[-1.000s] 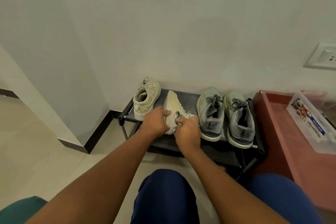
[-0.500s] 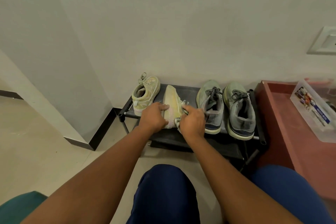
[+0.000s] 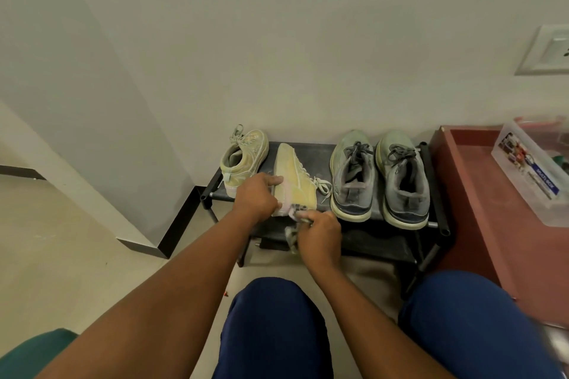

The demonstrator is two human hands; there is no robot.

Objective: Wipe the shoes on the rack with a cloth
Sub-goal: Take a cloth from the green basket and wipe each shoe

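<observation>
Where the right hand (image 3: 320, 238) is clenched, a crumpled grey cloth (image 3: 296, 218) is held in its grip and pressed to the heel end of the yellow shoe (image 3: 294, 186), just below centre frame. That shoe is tipped on its side on the rack (image 3: 434, 191); its long axis runs from the heel, at the grip, up toward the wall. Its sole edge is clasped by the left hand (image 3: 257, 195), just left of the cloth. A stroke away from the body appears called for. Its mate (image 3: 244, 158) stands upper left, the grey pair (image 3: 380, 175) to the right, untouched.
</observation>
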